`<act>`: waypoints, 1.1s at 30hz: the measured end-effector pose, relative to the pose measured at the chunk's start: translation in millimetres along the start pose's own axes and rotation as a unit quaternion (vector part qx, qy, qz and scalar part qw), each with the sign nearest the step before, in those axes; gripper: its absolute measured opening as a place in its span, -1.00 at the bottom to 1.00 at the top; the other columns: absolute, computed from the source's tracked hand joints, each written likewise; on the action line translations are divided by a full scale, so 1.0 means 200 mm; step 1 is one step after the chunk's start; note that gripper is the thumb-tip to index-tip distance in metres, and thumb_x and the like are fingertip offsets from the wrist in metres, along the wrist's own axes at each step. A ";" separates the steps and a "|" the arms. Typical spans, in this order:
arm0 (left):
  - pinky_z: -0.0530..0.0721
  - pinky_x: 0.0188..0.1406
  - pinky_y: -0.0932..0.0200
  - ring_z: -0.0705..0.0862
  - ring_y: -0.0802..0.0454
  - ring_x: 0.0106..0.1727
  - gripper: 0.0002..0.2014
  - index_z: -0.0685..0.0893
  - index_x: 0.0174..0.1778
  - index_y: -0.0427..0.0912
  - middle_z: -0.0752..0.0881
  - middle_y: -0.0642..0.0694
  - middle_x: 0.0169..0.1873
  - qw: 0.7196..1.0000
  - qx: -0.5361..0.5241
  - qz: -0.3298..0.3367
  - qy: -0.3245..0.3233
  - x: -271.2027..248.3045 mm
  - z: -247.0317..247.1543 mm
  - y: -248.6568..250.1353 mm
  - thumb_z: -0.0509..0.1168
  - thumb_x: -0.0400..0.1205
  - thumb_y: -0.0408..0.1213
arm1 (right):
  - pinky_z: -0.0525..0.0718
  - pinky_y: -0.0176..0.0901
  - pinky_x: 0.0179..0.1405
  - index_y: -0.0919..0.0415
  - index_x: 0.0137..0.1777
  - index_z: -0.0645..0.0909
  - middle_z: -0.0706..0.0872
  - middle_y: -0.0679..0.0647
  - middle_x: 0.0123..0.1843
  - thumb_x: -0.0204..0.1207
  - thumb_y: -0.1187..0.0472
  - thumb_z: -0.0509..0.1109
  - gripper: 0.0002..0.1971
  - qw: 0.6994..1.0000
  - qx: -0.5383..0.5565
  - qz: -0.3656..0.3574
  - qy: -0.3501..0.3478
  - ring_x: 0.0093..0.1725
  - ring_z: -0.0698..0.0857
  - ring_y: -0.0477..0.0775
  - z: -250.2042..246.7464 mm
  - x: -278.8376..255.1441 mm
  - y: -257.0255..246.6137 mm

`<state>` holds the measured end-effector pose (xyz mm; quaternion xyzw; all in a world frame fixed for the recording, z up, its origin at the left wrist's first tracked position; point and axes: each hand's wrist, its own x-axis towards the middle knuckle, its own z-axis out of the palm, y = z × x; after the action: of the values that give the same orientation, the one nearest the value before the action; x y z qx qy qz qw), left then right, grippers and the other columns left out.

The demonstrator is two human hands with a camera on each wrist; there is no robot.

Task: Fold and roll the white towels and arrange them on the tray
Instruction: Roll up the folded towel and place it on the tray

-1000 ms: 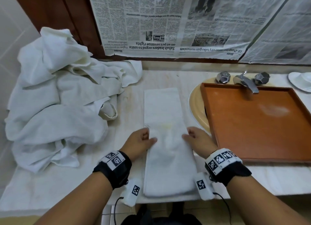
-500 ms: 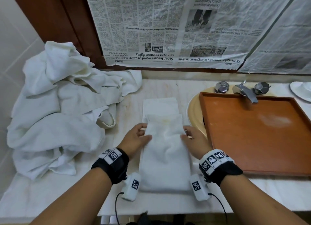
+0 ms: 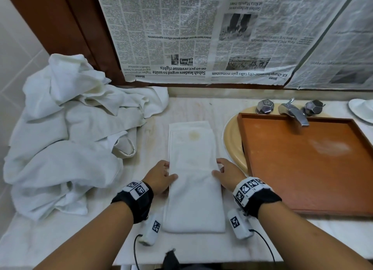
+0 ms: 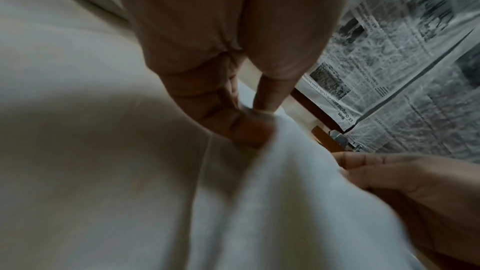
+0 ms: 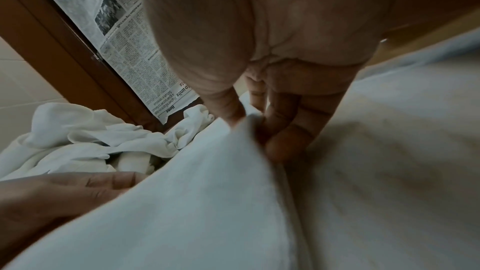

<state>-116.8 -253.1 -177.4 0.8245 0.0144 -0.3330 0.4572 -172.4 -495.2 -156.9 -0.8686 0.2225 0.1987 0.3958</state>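
The folded towel (image 3: 193, 181) on the counter (image 3: 201, 247) is pinched at its L & R edges by the left hand (image 3: 159, 178) & right hand (image 3: 227, 175), w/ the tray (image 3: 302, 168) beside.

Folded white towel (image 3: 193, 181) on the worktop (image 3: 201, 110), beside an orange tray (image 3: 302, 164).
It lies as a long strip, faint yellow stain near its far end; crumpled white towels (image 3: 68, 132) are heaped at left.
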 end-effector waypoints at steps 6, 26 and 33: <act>0.61 -0.54 0.15 0.69 -0.13 -0.48 -0.74 0.56 0.07 -0.33 0.77 -0.34 -0.31 0.981 0.018 -0.113 -0.157 -0.05 -0.05 0.04 0.42 0.56 -0.31 | 0.52 -0.21 -0.53 0.11 -0.14 0.40 0.65 0.09 -0.44 0.48 0.24 0.33 -0.87 0.989 -0.057 0.094 -0.102 -0.51 0.66 0.11 -0.05 -0.01 -0.06; 0.43 -0.28 0.18 0.55 0.03 -0.21 -0.87 0.43 0.06 -0.17 0.57 0.00 -0.20 0.983 0.071 0.091 0.144 0.33 -0.07 0.26 0.22 0.74 -0.20 | 0.44 -0.11 -0.32 0.29 -0.03 0.48 0.60 0.17 -0.18 0.67 0.19 0.17 -0.84 0.996 0.021 -0.015 0.082 -0.27 0.53 0.09 -0.08 0.36 -0.22; 0.29 -0.47 0.28 0.44 0.17 -0.36 -0.86 0.38 -0.03 -0.18 0.48 0.02 -0.34 0.981 0.115 0.053 0.150 0.43 -0.09 0.26 0.17 0.77 -0.23 | 0.39 -0.16 -0.13 0.14 0.16 0.48 0.48 -0.04 -0.16 0.74 0.06 0.20 -0.83 0.996 -0.067 -0.002 0.055 -0.12 0.49 0.07 -0.05 0.47 -0.18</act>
<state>-23.9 -293.8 -179.9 0.9117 0.0010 -0.1806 0.3690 -73.5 -503.4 -176.9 -0.9031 0.2285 0.1649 0.3240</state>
